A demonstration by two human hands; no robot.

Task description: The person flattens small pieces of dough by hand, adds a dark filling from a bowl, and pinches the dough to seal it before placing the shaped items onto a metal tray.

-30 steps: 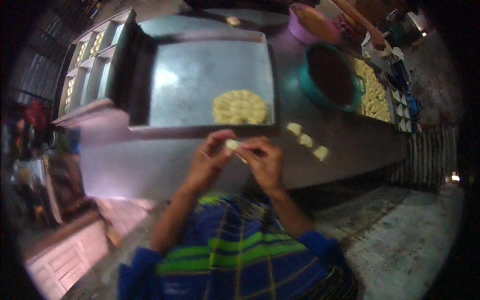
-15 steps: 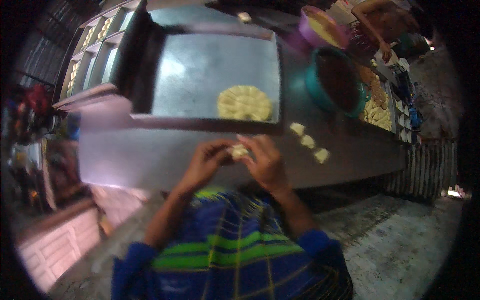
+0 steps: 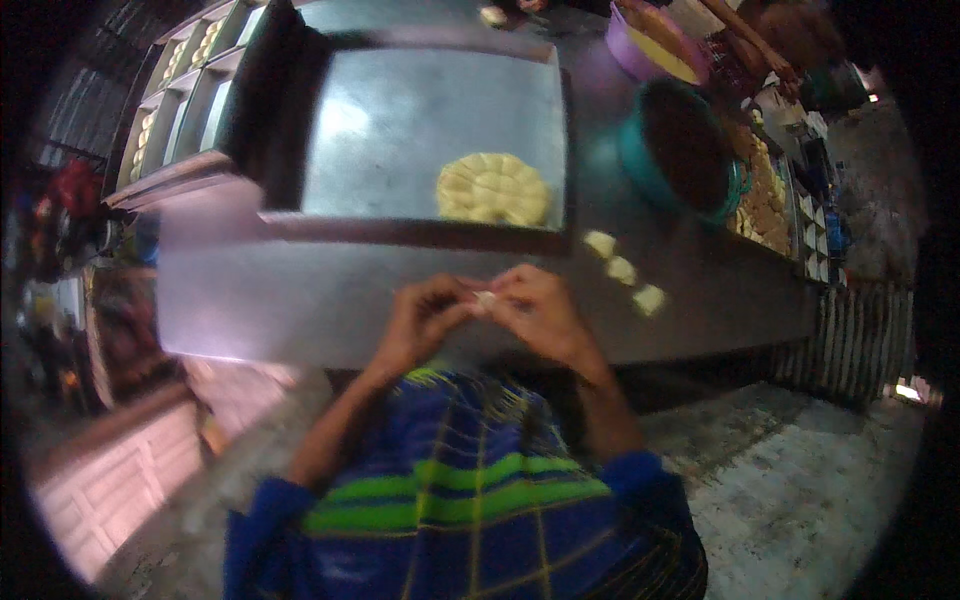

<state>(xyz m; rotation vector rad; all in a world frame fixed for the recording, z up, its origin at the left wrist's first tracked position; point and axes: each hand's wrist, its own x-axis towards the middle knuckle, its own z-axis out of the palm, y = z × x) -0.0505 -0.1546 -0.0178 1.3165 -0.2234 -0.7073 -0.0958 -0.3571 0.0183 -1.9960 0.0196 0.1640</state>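
Observation:
Between my hands, low over the metal table, a small pale dough piece is pinched and mostly covered by fingers. My left hand grips it from the left, fingers curled; my right hand pinches it from the right. Just beyond them lies a square metal tray with a round cluster of dough balls near its front right. Three loose dough lumps form a slanted row on the table to the right of my right hand.
Stacked compartment trays with dough stand at the left. A teal tub with dark contents and a purple tub sit at the right, beside a tray of dough pieces. Another person's arm reaches in at the top right.
My hands have shifted slightly right, and less of the dough between their fingers shows. The view has moved a little. The other person's arm has moved at the top right.

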